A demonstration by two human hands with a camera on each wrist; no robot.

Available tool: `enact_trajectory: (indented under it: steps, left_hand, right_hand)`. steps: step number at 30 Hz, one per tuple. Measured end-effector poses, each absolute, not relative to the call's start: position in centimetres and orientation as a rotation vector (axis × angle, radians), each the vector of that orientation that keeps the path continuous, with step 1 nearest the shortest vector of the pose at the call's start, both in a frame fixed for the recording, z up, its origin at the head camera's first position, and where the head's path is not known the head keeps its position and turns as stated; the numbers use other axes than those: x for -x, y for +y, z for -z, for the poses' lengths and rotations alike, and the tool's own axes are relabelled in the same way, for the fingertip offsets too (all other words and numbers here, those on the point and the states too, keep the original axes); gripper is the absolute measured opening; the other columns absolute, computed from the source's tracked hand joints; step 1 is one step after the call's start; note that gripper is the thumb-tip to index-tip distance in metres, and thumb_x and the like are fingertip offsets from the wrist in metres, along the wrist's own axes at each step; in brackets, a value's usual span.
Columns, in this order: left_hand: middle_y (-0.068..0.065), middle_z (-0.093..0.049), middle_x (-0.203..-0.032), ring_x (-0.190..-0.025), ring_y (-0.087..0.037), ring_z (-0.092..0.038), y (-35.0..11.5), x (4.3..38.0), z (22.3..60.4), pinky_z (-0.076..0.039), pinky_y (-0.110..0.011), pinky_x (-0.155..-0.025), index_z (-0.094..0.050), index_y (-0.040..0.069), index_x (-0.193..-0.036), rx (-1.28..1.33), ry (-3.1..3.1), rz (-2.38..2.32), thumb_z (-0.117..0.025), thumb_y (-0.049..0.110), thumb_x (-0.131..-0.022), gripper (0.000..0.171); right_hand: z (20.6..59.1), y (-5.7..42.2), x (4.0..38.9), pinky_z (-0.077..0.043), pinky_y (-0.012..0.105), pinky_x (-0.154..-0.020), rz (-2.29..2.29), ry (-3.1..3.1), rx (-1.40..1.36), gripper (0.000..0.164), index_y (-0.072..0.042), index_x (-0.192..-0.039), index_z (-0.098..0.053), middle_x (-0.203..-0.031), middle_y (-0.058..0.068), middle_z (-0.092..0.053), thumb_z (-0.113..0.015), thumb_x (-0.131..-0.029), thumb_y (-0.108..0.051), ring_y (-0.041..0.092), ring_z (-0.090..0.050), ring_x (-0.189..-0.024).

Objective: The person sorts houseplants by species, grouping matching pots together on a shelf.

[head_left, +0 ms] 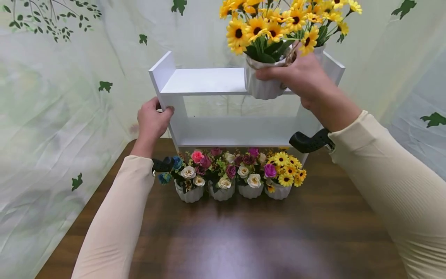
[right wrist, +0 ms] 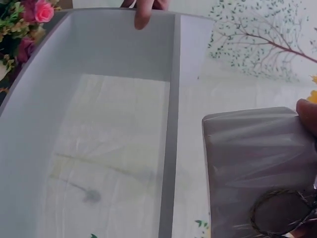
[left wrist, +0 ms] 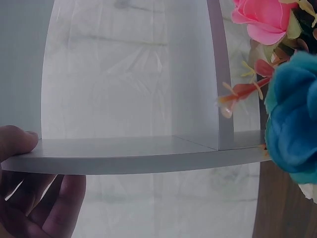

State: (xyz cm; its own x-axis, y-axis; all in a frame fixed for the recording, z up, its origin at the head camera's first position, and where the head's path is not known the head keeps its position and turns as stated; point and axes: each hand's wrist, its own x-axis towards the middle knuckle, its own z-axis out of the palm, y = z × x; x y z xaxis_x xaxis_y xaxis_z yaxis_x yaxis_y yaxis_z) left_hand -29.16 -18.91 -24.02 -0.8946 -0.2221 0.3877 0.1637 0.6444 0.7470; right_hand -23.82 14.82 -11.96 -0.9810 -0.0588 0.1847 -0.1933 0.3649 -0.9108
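My right hand holds a white ribbed flowerpot of yellow daisy-like flowers, thumb on its near side. In the head view the pot overlaps the front edge of the top board of a white two-tier shelf. A dark twine loop shows on the pot in the right wrist view. My left hand grips the shelf's left side panel, with the thumb on one face and fingers on the other. Behind my right hand, a second white pot with yellow flowers is partly hidden.
In front of the shelf's base, several white pots of artificial flowers stand in a row: a blue-and-cream one, mixed roses, and yellow daisies at the right end. Under them lies a dark wooden table. A leaf-printed cloth hangs behind.
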Motion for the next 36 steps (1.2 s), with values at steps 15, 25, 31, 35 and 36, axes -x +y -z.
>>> enact_trajectory:
  steps: [15, 25, 31, 35, 36]
  left_hand:
    - [-0.021, -0.066, -0.129, -0.111, -0.038, -0.065, -19.1, 29.1, 24.3, -0.054, -0.053, -0.093, -0.062, 0.001, -0.128, -0.045, -2.435, 1.115, -0.055, 0.024, -0.092, 0.044]
    - [-0.02, -0.065, -0.13, -0.113, -0.038, -0.065, -19.2, 28.9, 24.1, -0.054, -0.052, -0.094, -0.061, 0.001, -0.129, -0.046, -2.439, 1.124, -0.055, 0.025, -0.093, 0.044]
    - [-0.02, -0.065, -0.131, -0.113, -0.037, -0.065, -19.1, 29.0, 24.3, -0.055, -0.052, -0.094, -0.061, 0.001, -0.13, -0.062, -2.451, 1.119, -0.055, 0.025, -0.093, 0.044]
    - [-0.02, -0.065, -0.131, -0.112, -0.037, -0.065, -19.2, 29.0, 24.2, -0.055, -0.052, -0.093, -0.061, 0.001, -0.129, -0.072, -2.449, 1.114, -0.055, 0.025, -0.093, 0.044]
    - [-0.02, -0.065, -0.131, -0.112, -0.038, -0.065, -19.2, 29.0, 24.2, -0.055, -0.052, -0.093, -0.061, 0.001, -0.129, -0.072, -2.449, 1.114, -0.055, 0.025, -0.093, 0.044]
  right_hand:
    - [11.8, 12.9, 27.1, -0.038, 0.034, -0.115, -1.736, -2.463, -0.066, 0.077, -0.016, -0.144, -0.046, -0.15, 0.001, -0.05, -0.083, -0.078, -0.031, 0.017, -0.048, -0.135]
    - [11.9, 11.9, 28.9, -0.037, 0.028, -0.114, -1.763, -2.406, 0.054, 0.084, -0.017, -0.147, -0.04, -0.152, -0.002, -0.044, -0.084, -0.077, -0.03, 0.011, -0.043, -0.134]
    - [12.3, 11.5, 29.6, -0.038, 0.025, -0.113, -1.795, -2.363, 0.084, 0.085, -0.015, -0.148, -0.038, -0.153, -0.002, -0.044, -0.084, -0.077, -0.026, 0.008, -0.044, -0.133]
    - [12.3, 11.1, 30.1, -0.038, 0.024, -0.113, -1.812, -2.362, 0.112, 0.086, -0.015, -0.148, -0.038, -0.154, -0.002, -0.043, -0.084, -0.077, -0.027, 0.008, -0.045, -0.133]
    - [12.3, 11.1, 30.2, -0.038, 0.023, -0.113, -1.819, -2.357, 0.113, 0.085, -0.015, -0.148, -0.038, -0.154, -0.002, -0.044, -0.084, -0.077, -0.026, 0.009, -0.045, -0.134]
